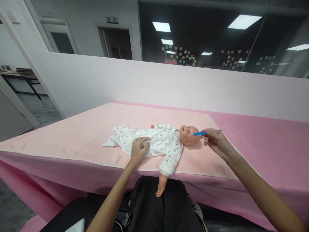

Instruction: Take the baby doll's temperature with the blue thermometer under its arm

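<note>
A baby doll [190, 129] in a white patterned outfit [159, 138] lies on its back, head to the right, its near arm hanging past the table's edge. My left hand [140, 149] rests on the doll's lower body with its fingers apart. Beside the doll's head, my right hand [215, 140] pinches a slim tool with a blue end [200, 133] and a thin pale tail; its exact kind I cannot make out. The blue end is over the forehead in view, and whether it touches the head I cannot tell.
A peach mat [91, 129] lies on a pink cloth [270, 145] covering the table. Behind it stands a white partition [169, 83] topped by dark glass. My legs [154, 209] are under the near edge. A white object [76, 226] shows at the bottom left.
</note>
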The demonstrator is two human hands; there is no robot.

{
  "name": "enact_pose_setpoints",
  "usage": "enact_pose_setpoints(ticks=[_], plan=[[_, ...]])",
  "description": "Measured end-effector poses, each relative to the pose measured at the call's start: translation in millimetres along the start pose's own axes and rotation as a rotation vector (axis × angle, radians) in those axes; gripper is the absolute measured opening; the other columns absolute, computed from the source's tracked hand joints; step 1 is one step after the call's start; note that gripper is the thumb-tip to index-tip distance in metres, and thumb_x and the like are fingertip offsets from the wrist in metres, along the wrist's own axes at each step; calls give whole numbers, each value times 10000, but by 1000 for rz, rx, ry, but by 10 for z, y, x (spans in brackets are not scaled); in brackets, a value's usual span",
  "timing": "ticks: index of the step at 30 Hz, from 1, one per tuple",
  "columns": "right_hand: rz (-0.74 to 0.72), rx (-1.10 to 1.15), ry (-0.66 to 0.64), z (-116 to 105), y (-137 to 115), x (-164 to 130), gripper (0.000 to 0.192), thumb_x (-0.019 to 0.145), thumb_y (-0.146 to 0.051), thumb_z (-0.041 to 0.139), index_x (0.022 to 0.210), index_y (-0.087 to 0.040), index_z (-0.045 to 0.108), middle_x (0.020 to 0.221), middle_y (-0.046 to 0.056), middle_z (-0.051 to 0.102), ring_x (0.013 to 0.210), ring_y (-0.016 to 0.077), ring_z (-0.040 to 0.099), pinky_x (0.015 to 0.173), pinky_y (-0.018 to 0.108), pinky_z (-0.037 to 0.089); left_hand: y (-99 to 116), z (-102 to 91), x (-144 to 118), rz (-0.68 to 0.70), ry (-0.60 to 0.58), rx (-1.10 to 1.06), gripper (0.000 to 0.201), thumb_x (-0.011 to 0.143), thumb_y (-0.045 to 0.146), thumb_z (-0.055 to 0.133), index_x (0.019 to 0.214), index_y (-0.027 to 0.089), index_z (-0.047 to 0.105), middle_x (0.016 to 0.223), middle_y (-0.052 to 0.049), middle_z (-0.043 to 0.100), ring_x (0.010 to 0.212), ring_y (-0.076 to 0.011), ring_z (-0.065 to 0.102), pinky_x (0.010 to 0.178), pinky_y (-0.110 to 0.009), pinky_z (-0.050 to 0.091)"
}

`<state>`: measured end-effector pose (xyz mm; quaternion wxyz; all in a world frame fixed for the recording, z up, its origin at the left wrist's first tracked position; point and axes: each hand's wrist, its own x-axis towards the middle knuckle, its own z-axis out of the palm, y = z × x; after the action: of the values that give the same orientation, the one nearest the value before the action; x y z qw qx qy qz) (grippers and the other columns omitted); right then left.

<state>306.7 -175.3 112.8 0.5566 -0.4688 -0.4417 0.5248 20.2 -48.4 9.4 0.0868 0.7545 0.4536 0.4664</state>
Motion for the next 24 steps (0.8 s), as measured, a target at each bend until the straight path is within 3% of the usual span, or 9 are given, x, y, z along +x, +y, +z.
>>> enact_pose_setpoints(ticks=[4, 7, 8, 11, 14, 18, 19, 21, 24], plan=[[207, -75, 23, -63, -19, 19, 152, 609, -225, 745, 651, -124, 639, 572, 30, 635, 495, 95, 579, 491, 194, 522, 8, 3, -5, -10, 8, -2, 232, 776, 297, 447, 892, 239, 640, 984, -3, 639, 981, -212, 483, 885, -365, 366], [-29, -82, 254, -113, 47, 24, 156, 648, -277, 706, 677, -136, 646, 554, 15, 623, 458, 80, 542, 450, 182, 486, 4, 9, -7, -1, 7, 4, 232, 776, 294, 445, 895, 240, 637, 986, -5, 638, 976, -212, 486, 883, -364, 368], [-37, -127, 270, -135, 98, 19, 171, 643, -292, 705, 658, -133, 643, 535, 17, 615, 441, 83, 531, 429, 189, 472, 1, 10, -8, 3, 9, 7, 232, 776, 292, 445, 895, 240, 637, 986, -6, 638, 976, -212, 486, 882, -364, 368], [144, -266, 171, -205, 297, -10, 200, 606, -292, 710, 575, -121, 612, 517, 32, 607, 391, 84, 504, 376, 199, 430, 0, 8, -12, 3, 12, 10, 238, 780, 292, 436, 898, 238, 636, 979, -7, 640, 980, -212, 485, 884, -367, 366], [64, -246, 213, -250, 408, -32, 204, 650, -321, 647, 581, -144, 575, 493, -12, 571, 354, 61, 459, 334, 177, 371, 11, -2, -12, -3, 2, 9, 239, 784, 297, 431, 889, 233, 636, 976, -8, 640, 975, -210, 487, 886, -368, 365], [272, -276, 36, -237, 169, 0, 180, 661, -309, 651, 707, -138, 618, 571, 15, 617, 395, 70, 499, 317, 160, 343, 32, -14, -7, -7, 4, -3, 234, 780, 288, 433, 881, 231, 636, 985, -7, 639, 979, -211, 483, 889, -370, 361], [255, -264, -1, -228, 65, 16, 202, 659, -308, 659, 766, -139, 637, 649, 37, 648, 433, 76, 526, 327, 159, 357, 36, -16, -7, -11, 2, -7, 233, 779, 283, 433, 881, 230, 636, 986, -8, 639, 980, -212, 482, 888, -371, 360], [40, -155, 26, -213, -111, 41, 247, 670, -323, 655, 856, -161, 649, 789, 53, 672, 509, 86, 562, 356, 162, 392, 45, -17, -9, -21, -1, -14, 234, 776, 274, 433, 885, 231, 636, 985, -9, 640, 981, -213, 482, 886, -373, 360], [-292, 81, 276, -226, -140, 45, 217, 703, -315, 625, 889, -202, 639, 816, 21, 663, 533, 78, 561, 397, 164, 432, 58, -15, -18, -26, 1, -8, 235, 776, 268, 432, 887, 235, 637, 988, -9, 638, 987, -214, 485, 892, -374, 359]])
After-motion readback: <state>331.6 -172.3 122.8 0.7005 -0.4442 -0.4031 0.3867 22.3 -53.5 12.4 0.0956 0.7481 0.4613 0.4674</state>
